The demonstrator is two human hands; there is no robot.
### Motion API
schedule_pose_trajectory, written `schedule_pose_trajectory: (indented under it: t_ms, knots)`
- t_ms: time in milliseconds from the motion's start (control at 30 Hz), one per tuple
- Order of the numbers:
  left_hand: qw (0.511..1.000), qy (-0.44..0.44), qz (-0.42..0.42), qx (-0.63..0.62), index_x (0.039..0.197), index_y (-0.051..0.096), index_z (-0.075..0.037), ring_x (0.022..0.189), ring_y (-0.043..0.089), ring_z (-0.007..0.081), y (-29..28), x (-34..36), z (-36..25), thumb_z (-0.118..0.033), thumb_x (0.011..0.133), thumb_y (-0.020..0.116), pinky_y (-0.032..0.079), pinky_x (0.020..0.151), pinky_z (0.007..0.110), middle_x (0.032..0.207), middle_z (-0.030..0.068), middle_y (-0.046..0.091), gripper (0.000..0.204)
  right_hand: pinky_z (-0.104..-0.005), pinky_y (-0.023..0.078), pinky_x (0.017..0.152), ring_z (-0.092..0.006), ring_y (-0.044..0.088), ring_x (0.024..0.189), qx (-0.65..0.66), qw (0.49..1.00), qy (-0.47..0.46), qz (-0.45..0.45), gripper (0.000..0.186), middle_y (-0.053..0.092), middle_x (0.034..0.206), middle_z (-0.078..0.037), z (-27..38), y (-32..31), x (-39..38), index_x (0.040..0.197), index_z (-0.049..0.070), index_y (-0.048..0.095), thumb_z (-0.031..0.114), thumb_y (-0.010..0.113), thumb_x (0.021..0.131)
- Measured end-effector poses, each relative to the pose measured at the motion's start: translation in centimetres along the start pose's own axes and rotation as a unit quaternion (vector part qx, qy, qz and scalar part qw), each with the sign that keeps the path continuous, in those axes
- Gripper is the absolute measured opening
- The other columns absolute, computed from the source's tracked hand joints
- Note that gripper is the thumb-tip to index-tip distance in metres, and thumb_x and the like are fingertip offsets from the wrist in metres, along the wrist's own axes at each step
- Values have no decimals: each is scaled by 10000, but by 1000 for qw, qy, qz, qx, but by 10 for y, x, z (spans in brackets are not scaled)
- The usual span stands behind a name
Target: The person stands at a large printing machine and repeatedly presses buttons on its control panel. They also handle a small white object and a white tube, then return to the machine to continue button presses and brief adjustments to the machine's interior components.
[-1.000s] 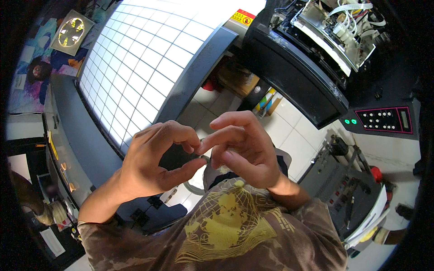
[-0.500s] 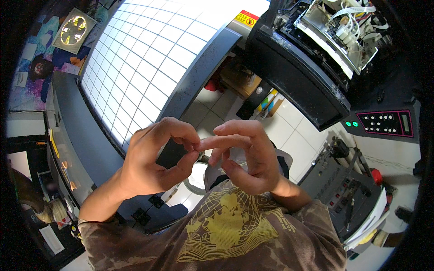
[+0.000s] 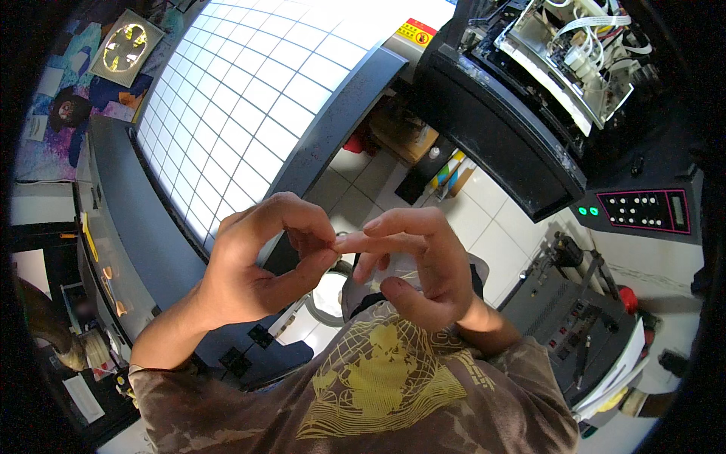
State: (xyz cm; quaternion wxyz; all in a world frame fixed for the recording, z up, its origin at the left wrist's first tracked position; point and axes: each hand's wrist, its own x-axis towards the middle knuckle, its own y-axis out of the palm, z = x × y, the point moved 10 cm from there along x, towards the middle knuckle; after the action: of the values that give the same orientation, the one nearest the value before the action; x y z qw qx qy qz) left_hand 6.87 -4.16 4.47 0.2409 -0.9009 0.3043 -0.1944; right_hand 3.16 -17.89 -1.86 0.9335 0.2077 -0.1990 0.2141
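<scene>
In front of my chest, both hands meet at the fingertips. My left hand [image 3: 253, 265] is closed in a pinch, its thumb and forefinger pressed together. Whatever it holds, if anything, is too small or hidden to make out. A stretched-out finger of my right hand [image 3: 431, 265] touches the tips of that pinch. The other right fingers and the thumb are curved and spread apart, with nothing visible in them. Beyond my left hand lies a lit white worktop [image 3: 249, 98] with a black grid and a grey frame.
At the right, a black machine [image 3: 491, 129] has bare cables [image 3: 586, 53] on top and a button panel [image 3: 646, 210] beside it. A dark grey cabinet [image 3: 529, 310] stands near my right elbow. Below my hands is a round white container [image 3: 327, 299]; a fan [image 3: 125, 49] sits far left.
The left thumb has closed up toward the forefinger, covering the small dark spot seen between them. The right thumb has shifted slightly right and down. Both hands otherwise stay in place.
</scene>
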Motion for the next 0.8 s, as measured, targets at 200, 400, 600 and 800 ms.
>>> schedule_pose_trajectory:
  t_ms: [200, 400, 600, 800]
  knots:
    - [1000, 3, -5, 26, 1021, 688, -40, 755, 681, 171, 2, 3, 0, 86, 837, 753, 527, 646, 299, 889, 70, 685, 232, -366, 583, 818, -263, 744, 908, -102, 994, -25, -36, 610, 730, 1197, -177, 11, 1, 2, 1415, 19, 521, 8, 690, 830]
    - [999, 17, 6, 45, 1027, 693, -27, 759, 679, 175, 3, 4, -2, 108, 839, 734, 519, 634, 303, 871, 76, 671, 235, -431, 563, 783, -331, 708, 872, -213, 977, -11, -11, 684, 716, 988, -126, 19, 1, 2, 1413, 70, 596, 94, 765, 751]
    - [999, 20, 15, 42, 984, 669, -29, 754, 679, 211, 5, 6, -2, 118, 820, 741, 508, 635, 331, 856, 83, 677, 232, -357, 583, 833, -242, 750, 939, -221, 975, -23, 26, 629, 701, 1336, -185, 22, 2, 5, 1393, -35, 560, 73, 689, 787]
    - [998, 8, -10, 56, 989, 670, -34, 757, 700, 214, 3, 4, -1, 100, 835, 753, 514, 610, 330, 867, 102, 687, 221, -452, 549, 852, -338, 701, 955, -198, 980, -2, 1, 672, 693, 1119, -177, 22, 0, 3, 1427, 13, 566, 194, 712, 796]
